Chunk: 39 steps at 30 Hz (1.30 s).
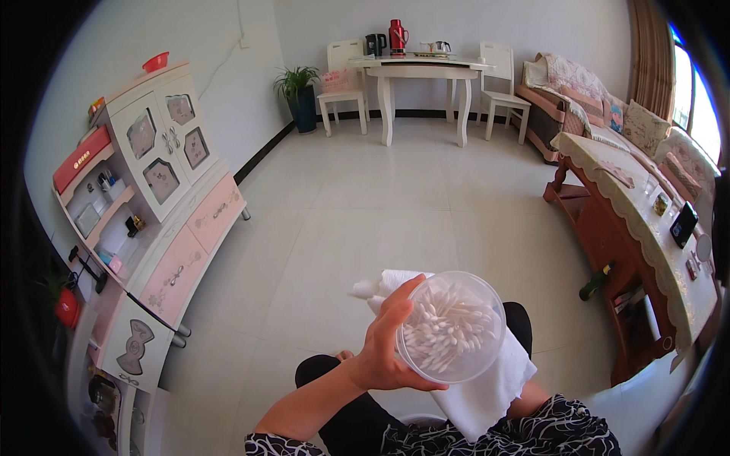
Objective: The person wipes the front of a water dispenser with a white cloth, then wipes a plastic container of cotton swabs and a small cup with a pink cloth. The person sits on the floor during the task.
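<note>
My left hand [388,342] grips the side of a round clear plastic container [453,373], thumb below and fingers around its upper left. Many white cotton swabs [447,328] fill the container, and its mouth faces up towards me. A white cloth or paper towel [485,393] lies behind and under the container, with one end [399,279] showing beyond it at the top left. My right forearm [527,399] runs under the cloth; the right hand itself is hidden behind cloth and container. Below, by my lap, part of a clear rim [422,419] shows.
A pink and white cabinet [171,273] stands at left. On the right is a wooden coffee table [604,256] with a lace cover, beside a sofa [593,114]. A white table [422,71], two chairs and a potted plant [299,97] stand at the far wall.
</note>
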Available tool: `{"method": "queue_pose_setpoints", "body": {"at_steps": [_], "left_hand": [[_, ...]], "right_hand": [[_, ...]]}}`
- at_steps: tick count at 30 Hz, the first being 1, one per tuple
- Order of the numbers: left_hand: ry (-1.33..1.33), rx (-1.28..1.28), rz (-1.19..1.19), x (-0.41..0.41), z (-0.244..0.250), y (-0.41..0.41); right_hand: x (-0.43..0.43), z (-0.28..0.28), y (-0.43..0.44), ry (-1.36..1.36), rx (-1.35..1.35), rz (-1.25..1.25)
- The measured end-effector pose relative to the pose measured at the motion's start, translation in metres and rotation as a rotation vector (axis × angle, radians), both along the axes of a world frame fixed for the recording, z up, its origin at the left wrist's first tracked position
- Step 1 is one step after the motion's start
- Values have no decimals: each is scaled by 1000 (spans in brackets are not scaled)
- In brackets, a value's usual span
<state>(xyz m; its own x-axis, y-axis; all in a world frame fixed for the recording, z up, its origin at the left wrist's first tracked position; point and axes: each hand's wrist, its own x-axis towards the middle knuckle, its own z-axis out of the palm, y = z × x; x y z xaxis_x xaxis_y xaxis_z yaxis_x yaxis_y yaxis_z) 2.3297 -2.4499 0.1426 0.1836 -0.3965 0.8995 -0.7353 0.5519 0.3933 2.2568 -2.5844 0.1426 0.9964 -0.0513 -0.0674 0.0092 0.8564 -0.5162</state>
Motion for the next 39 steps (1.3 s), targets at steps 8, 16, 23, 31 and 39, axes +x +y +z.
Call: {"method": "queue_pose_setpoints", "body": {"at_steps": [8,16,23,31,39], "left_hand": [[-117,-2,144,22,-4,-38],[-170,166,192,54,2,-78],[-197,230,161,63,10,-119],[-214,305,174,71,3,-148],[-46,627,-176,132,15,-138]], "right_hand": [[5,1,-44,30,-10,-63],[4,2,-96,32,-6,-148],[2,10,-132,25,-27,-216],[16,-4,-170,125,-186,-135],[49,11,-185,156,-291,-16]]}}
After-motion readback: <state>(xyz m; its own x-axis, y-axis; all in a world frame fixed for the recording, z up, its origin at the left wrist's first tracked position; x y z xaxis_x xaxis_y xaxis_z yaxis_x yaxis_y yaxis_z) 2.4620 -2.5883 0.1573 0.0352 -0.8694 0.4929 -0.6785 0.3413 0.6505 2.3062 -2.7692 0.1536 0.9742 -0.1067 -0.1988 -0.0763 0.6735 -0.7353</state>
